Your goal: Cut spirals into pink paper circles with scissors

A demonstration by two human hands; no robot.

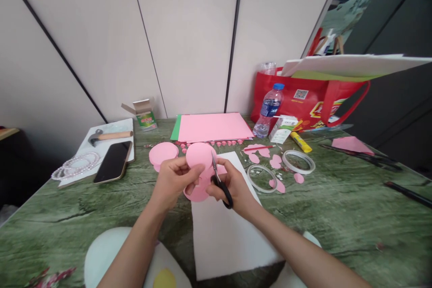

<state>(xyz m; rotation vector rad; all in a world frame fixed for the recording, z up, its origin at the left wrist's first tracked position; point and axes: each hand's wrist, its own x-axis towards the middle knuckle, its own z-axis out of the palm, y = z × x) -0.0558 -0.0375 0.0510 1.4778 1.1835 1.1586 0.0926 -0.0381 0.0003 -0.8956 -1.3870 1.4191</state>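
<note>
Between thumb and fingers, my left hand (177, 180) pinches a round pink paper disc (200, 154), held upright above the table. My right hand (238, 189) has its fingers in the black handles of a pair of scissors (222, 186). The scissors' blades point up along the disc's right edge; whether they bite into the paper I cannot tell. Below the hands, more pink paper (197, 194) shows over a white sheet (226, 238). A stack of pink paper circles (163, 154) lies just left of my left hand.
Pink sheets (214, 127) lie at the back, with small pink rolled pieces in front. On the right are tape rolls (299, 162), paper scraps (276, 161), a glue stick (301, 142), a water bottle (269, 110) and a red bag (303, 103). A phone (114, 162) and hammer (111, 136) lie left.
</note>
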